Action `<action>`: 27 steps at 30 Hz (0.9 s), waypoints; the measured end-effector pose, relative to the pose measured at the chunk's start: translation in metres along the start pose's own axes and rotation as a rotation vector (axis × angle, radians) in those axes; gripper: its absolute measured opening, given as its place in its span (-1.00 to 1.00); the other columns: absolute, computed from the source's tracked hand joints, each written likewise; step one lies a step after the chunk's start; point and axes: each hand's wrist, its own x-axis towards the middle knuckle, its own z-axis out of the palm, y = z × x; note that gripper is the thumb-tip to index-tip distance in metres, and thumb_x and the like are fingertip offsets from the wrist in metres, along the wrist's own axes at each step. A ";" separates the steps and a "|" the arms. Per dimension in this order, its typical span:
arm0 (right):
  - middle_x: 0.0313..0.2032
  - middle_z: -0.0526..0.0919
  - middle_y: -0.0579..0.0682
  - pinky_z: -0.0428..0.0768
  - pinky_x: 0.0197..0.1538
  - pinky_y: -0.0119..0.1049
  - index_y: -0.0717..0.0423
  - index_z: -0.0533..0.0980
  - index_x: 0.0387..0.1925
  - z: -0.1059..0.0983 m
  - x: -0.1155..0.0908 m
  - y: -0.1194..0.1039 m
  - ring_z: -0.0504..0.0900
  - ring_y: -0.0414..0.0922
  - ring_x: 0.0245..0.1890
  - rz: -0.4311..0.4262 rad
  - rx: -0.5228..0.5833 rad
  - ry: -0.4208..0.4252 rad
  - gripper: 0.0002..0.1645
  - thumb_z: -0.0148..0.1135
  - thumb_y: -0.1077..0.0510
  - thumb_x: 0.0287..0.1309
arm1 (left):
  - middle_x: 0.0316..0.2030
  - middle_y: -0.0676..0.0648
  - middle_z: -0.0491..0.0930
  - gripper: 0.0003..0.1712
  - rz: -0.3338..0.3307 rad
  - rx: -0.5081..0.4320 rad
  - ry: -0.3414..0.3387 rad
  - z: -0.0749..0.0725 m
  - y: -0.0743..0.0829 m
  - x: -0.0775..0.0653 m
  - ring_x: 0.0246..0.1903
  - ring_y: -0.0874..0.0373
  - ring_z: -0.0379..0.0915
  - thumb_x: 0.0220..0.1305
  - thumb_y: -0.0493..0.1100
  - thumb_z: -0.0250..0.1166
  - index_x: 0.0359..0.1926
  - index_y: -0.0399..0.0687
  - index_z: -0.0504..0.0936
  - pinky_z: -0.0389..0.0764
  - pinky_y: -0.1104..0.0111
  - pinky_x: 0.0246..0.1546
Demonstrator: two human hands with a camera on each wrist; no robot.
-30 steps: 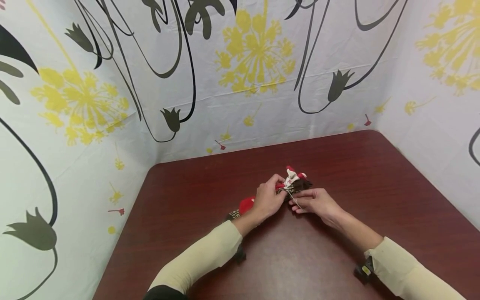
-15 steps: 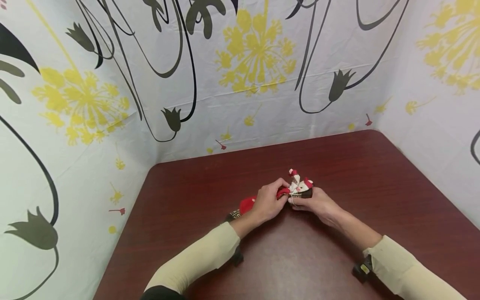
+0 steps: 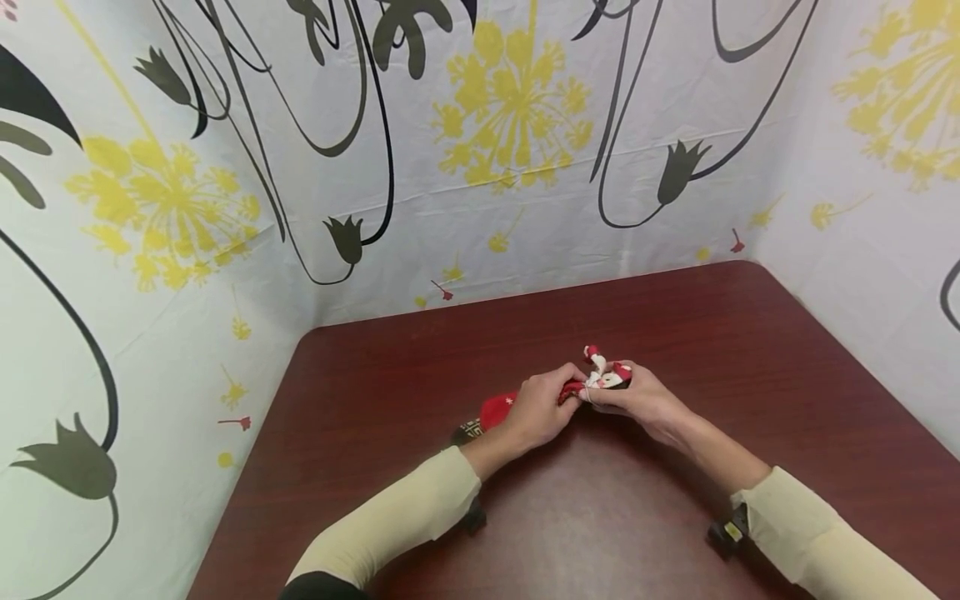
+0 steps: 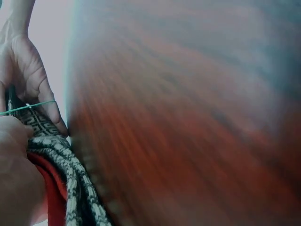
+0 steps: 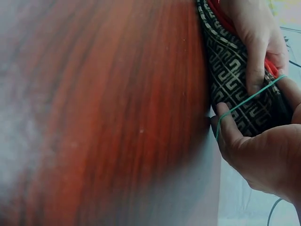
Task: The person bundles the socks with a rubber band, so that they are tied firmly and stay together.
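Note:
A bunched pair of socks, one red [image 3: 497, 410] and one dark with a pale key pattern [image 5: 230, 70], is held above the table in the head view. My left hand [image 3: 534, 408] grips the bundle around its middle, thumb and fingers pinching it. My right hand [image 3: 651, 404] holds the far end, where white and red figures [image 3: 603, 377] show. A thin rubber band [image 5: 249, 98], greenish in the wrist views, runs across the socks and is stretched over my right fingers. In the left wrist view, ribbed knit [image 4: 70, 165] and red cloth hang below the left hand.
The dark red wooden table [image 3: 405, 367] lies beneath both hands. Cloth walls [image 3: 420, 167] printed with flowers stand behind and at both sides. Black wrist cameras [image 3: 727, 533] sit under the sleeves near the table surface.
My right hand has come up around the socks' end, bringing the rubber band over it. That end has turned so its figures face up. The left hand has shifted slightly right.

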 end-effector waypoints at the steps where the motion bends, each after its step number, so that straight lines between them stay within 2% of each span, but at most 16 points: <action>1: -0.09 0.69 0.05 0.73 0.01 -0.29 0.47 0.25 0.22 0.000 0.000 0.001 0.73 -0.24 -0.16 0.001 0.005 -0.002 -0.34 0.45 0.34 0.29 | -0.11 0.13 0.77 -0.73 -0.009 0.000 0.013 0.001 0.000 0.001 -0.19 0.30 0.65 0.38 -0.22 0.40 0.05 0.12 0.67 0.62 0.35 -0.13; 7: 0.02 0.67 0.17 0.73 0.05 -0.15 0.53 0.20 0.33 -0.002 -0.005 0.006 0.75 -0.14 -0.11 0.010 0.008 -0.025 -0.32 0.34 0.36 0.38 | -0.18 0.07 0.79 -0.68 -0.103 -0.051 0.107 0.005 0.000 0.004 -0.36 0.25 0.57 0.30 -0.28 0.35 0.05 0.07 0.66 0.61 0.33 -0.25; 10: -0.02 0.71 0.21 0.75 0.01 -0.14 0.58 0.22 0.33 -0.002 -0.008 0.009 0.76 -0.08 -0.15 0.031 -0.004 -0.050 -0.37 0.29 0.36 0.43 | -0.30 0.07 0.78 -0.69 -0.166 -0.093 0.137 0.008 0.000 0.006 -0.43 0.24 0.51 0.31 -0.27 0.36 0.05 0.08 0.67 0.58 0.34 -0.31; 13: -0.13 0.75 0.20 0.76 -0.06 -0.18 0.63 0.25 0.24 -0.001 -0.010 0.012 0.77 -0.08 -0.22 0.060 -0.007 -0.073 -0.48 0.22 0.36 0.47 | -0.43 0.09 0.71 -0.70 -0.226 -0.115 0.146 0.009 -0.001 0.008 -0.48 0.21 0.46 0.32 -0.26 0.35 0.05 0.07 0.68 0.57 0.31 -0.34; 15: -0.19 0.77 0.19 0.77 -0.09 -0.21 0.65 0.30 0.16 0.000 -0.012 0.014 0.78 -0.10 -0.27 0.073 -0.009 -0.082 -0.57 0.20 0.37 0.48 | -0.53 0.09 0.64 -0.70 -0.256 -0.125 0.141 0.009 -0.001 0.009 -0.52 0.19 0.42 0.33 -0.25 0.34 0.07 0.06 0.68 0.56 0.28 -0.34; 18: -0.23 0.77 0.23 0.77 -0.12 -0.22 0.65 0.37 0.04 0.000 -0.015 0.015 0.79 -0.10 -0.31 0.071 -0.013 -0.077 -0.70 0.16 0.40 0.47 | -0.55 0.11 0.61 -0.69 -0.290 -0.144 0.133 0.008 -0.001 0.011 -0.52 0.20 0.40 0.34 -0.24 0.34 0.08 0.05 0.69 0.57 0.25 -0.31; 21: -0.19 0.76 0.35 0.77 -0.10 -0.19 0.71 0.43 0.04 -0.001 -0.016 0.016 0.81 -0.06 -0.26 0.038 -0.030 -0.097 -0.70 0.16 0.43 0.47 | -0.58 0.12 0.56 -0.69 -0.306 -0.150 0.112 0.007 -0.001 0.012 -0.55 0.22 0.36 0.36 -0.21 0.34 0.10 0.07 0.70 0.57 0.26 -0.29; 23: -0.09 0.74 0.41 0.77 -0.08 -0.16 0.73 0.46 0.08 -0.002 -0.016 0.017 0.82 -0.02 -0.21 0.005 -0.042 -0.112 -0.67 0.17 0.44 0.47 | -0.60 0.11 0.54 -0.69 -0.296 -0.138 0.083 0.006 -0.001 0.013 -0.56 0.23 0.35 0.38 -0.20 0.33 0.12 0.09 0.70 0.56 0.27 -0.29; 27: 0.00 0.71 0.43 0.77 -0.08 -0.14 0.69 0.46 0.17 -0.002 -0.012 0.017 0.82 -0.01 -0.17 -0.063 -0.073 -0.093 -0.59 0.25 0.42 0.44 | -0.39 0.10 0.69 -0.65 -0.223 -0.113 -0.023 0.002 0.000 0.010 -0.45 0.24 0.45 0.45 -0.12 0.30 0.21 0.14 0.67 0.57 0.32 -0.24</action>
